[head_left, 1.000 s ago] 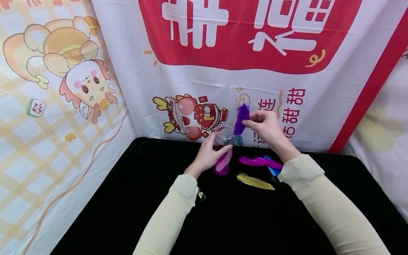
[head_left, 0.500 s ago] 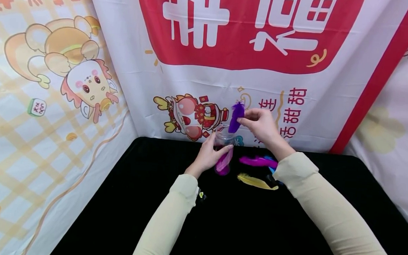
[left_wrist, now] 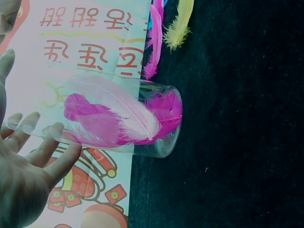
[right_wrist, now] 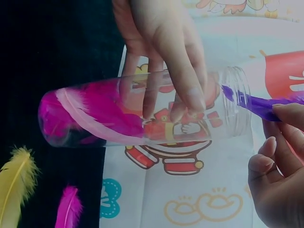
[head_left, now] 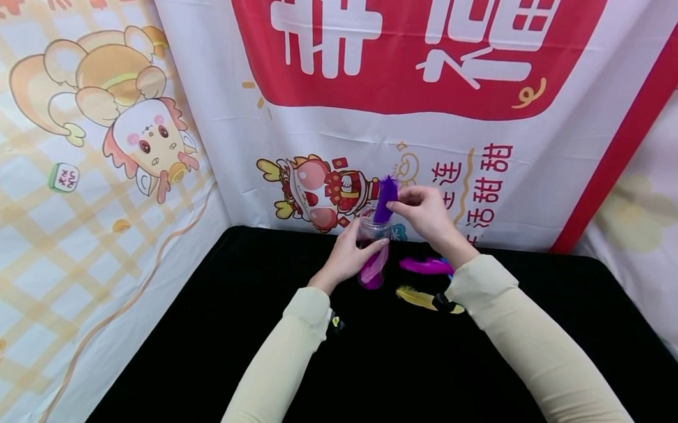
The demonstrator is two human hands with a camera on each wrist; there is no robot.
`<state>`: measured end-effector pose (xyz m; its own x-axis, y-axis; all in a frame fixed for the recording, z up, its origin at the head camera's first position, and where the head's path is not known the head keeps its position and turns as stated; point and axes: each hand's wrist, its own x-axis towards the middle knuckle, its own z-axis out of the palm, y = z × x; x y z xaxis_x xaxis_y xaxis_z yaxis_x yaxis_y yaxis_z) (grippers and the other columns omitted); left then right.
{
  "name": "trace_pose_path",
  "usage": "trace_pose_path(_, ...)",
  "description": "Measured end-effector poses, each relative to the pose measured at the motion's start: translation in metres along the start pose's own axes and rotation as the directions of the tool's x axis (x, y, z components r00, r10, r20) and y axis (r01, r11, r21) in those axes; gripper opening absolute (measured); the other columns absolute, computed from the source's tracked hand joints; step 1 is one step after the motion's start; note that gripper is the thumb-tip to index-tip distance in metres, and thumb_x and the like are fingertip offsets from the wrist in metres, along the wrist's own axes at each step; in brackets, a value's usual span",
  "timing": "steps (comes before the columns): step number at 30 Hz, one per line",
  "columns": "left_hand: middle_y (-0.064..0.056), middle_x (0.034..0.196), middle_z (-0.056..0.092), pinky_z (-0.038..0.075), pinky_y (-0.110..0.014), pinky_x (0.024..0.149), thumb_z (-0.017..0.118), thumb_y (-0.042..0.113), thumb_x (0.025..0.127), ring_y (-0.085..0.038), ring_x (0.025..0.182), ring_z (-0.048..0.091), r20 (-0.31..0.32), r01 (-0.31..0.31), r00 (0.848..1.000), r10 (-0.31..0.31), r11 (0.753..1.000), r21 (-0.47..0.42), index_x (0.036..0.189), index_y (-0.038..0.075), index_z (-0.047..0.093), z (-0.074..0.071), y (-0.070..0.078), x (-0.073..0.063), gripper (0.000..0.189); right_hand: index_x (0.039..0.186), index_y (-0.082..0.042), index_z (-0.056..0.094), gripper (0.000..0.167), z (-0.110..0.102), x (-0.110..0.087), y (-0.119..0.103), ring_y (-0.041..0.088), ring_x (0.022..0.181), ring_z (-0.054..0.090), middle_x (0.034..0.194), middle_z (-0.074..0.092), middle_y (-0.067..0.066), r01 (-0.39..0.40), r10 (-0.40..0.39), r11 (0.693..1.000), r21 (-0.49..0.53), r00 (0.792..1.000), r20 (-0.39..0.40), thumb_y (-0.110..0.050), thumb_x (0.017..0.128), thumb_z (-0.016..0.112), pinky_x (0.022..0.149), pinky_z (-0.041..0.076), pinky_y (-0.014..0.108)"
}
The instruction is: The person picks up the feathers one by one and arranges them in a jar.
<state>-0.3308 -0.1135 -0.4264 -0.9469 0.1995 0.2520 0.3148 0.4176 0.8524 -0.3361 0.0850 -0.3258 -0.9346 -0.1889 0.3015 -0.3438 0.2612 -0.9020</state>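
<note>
My left hand (head_left: 345,255) grips a clear jar (right_wrist: 164,133) around its side, thumb in front and fingers behind. Inside its lower part lie magenta feathers (left_wrist: 97,126) and a pale pink feather (left_wrist: 128,107). Above the jar, my right hand (head_left: 427,216) pinches a purple feather (head_left: 385,201) between thumb and fingers. The feather's lower tip has entered the jar's mouth (right_wrist: 235,102), as the right wrist view shows. A tuft at its upper end points up.
On the black table (head_left: 365,366), right of the jar, lie a magenta feather (head_left: 425,266) and a yellow feather (head_left: 417,297). Something blue shows partly behind the right sleeve (head_left: 485,283). A printed white cloth (head_left: 216,135) hangs behind the table.
My right hand has moved left and slightly down with the purple feather, from beside the jar to its mouth, and the feather's tip is now inside. The left hand keeps its hold.
</note>
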Motion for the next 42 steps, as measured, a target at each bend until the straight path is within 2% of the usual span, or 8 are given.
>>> trace_pose_path(6,0.0,0.132,0.061,0.051,-0.043,0.102,0.071,0.053,0.094,-0.02,0.122,0.062,-0.002,-0.01,1.0,0.01,1.0,-0.005,0.14,0.025,0.048,0.0,0.0,0.0,0.059,0.105,0.003,0.074,0.02,0.006,-0.001,0.002,0.015,0.091,0.066,0.1,0.074,0.009,-0.008,0.008,1.0,-0.004,1.0,0.019,-0.013,0.093,0.077,0.081,0.053,0.027)
trace_pose_path(14,0.002,0.13,0.061,0.051,-0.042,0.102,0.07,0.054,0.094,-0.017,0.122,0.062,-0.004,-0.009,1.0,0.009,1.0,-0.001,0.138,0.026,0.048,0.001,0.001,0.0,0.057,0.104,0.0,0.076,0.021,0.009,-0.001,0.008,0.015,0.08,0.061,0.092,0.073,0.009,-0.009,0.01,0.998,-0.066,1.0,0.011,-0.018,0.093,0.077,0.069,0.049,0.027)
trace_pose_path(21,0.001,0.127,0.061,0.053,-0.042,0.099,0.069,0.057,0.093,-0.021,0.122,0.063,0.002,-0.008,1.0,0.008,1.0,-0.001,0.134,0.026,0.05,0.0,0.002,0.0,0.055,0.104,-0.001,0.077,0.02,0.01,-0.003,0.01,0.015,0.078,0.057,0.094,0.071,0.007,-0.024,0.026,0.995,-0.099,0.999,0.028,-0.017,0.092,0.078,0.066,0.048,0.027)
trace_pose_path(26,0.001,0.125,0.063,0.053,-0.042,0.099,0.069,0.057,0.093,-0.02,0.12,0.064,-0.003,-0.02,1.0,0.02,1.0,0.01,0.136,0.026,0.049,0.0,0.0,0.001,0.056,0.105,0.0,0.077,0.022,0.01,-0.004,0.012,0.017,0.08,0.057,0.094,0.07,0.008,-0.053,0.06,0.992,-0.111,0.996,0.061,-0.019,0.094,0.076,0.069,0.048,0.028)
trace_pose_path(34,-0.001,0.132,0.061,0.052,-0.041,0.101,0.07,0.056,0.093,-0.018,0.12,0.063,-0.018,-0.043,0.999,0.044,0.999,0.022,0.143,0.026,0.046,0.001,-0.003,0.001,0.063,0.111,0.001,0.077,0.027,0.009,-0.004,0.012,0.02,0.095,0.06,0.114,0.072,0.017,-0.075,0.089,0.99,-0.118,0.989,0.12,-0.022,0.098,0.072,0.082,0.049,0.032)
trace_pose_path(42,-0.005,0.14,0.055,0.052,-0.041,0.101,0.072,0.051,0.094,-0.021,0.122,0.062,-0.021,-0.043,0.999,0.044,0.999,0.021,0.147,0.024,0.045,0.001,-0.003,0.001,0.065,0.112,0.0,0.076,0.026,0.009,-0.006,0.01,0.021,0.09,0.059,0.108,0.071,0.013,-0.069,0.084,0.99,-0.119,0.989,0.122,-0.021,0.097,0.072,0.077,0.049,0.032)
